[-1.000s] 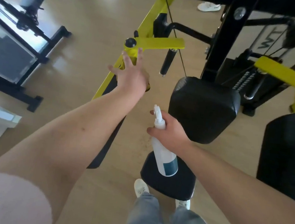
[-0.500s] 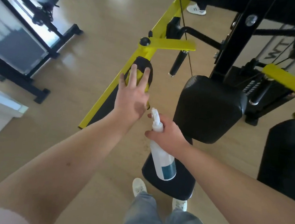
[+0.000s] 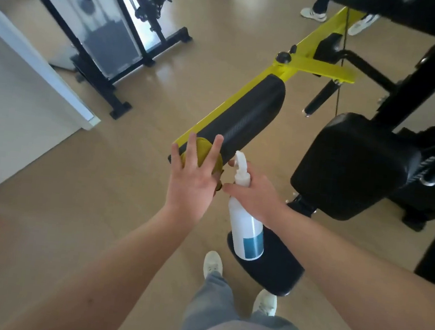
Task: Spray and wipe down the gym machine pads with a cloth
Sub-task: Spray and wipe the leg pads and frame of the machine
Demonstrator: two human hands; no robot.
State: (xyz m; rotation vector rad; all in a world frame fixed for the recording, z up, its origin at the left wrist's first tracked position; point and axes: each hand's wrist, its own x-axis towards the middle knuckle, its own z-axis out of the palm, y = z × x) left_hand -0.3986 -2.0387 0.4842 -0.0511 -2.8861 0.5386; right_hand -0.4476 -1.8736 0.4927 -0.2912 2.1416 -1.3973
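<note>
Ideally the flat left hand [image 3: 193,181] should press the cloth [image 3: 202,149] evenly along the pad [image 3: 244,113], the right hand [image 3: 259,194] gripping the spray bottle [image 3: 247,230] aside.

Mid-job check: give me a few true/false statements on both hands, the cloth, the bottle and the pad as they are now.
1. The left hand presses a yellow cloth on the long pad. True.
2. The cloth lies at the pad's far end. False: it lies at the near end.
3. The right hand grips the bottle. True.
4. The left hand's fingers curl tightly round the cloth. False: they lie straight and spread over it.
</note>
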